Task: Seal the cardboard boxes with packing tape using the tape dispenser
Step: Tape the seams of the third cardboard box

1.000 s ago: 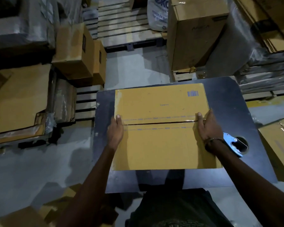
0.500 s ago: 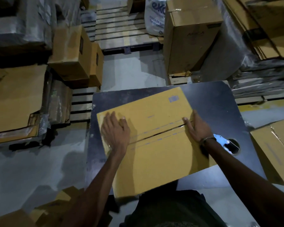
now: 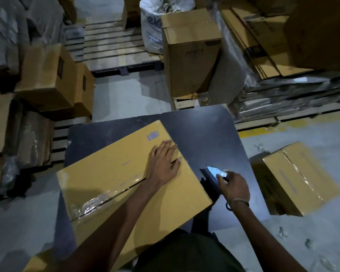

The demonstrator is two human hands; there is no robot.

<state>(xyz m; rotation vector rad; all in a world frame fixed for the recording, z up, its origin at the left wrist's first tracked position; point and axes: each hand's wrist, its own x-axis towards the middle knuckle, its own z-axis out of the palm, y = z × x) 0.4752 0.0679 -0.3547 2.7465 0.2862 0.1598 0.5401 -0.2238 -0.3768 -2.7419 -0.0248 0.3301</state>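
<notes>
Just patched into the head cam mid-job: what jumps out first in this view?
The big cardboard box lying skewed across the dark table draws the eye first, its centre seam open, with crinkled clear tape at the near-left end. The left hand presses flat on the seam's far end, while the right hand grips the blue tape dispenser on the table beside the box. Another taped box sits on the floor to the right.

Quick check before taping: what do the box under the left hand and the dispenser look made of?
The box looks like plain brown corrugated cardboard, matte, with glossy wrinkled clear tape patches near its seam end. The tape dispenser under the right hand shows a shiny, riveted plate, probably metal; its body is too dark to tell.
</notes>
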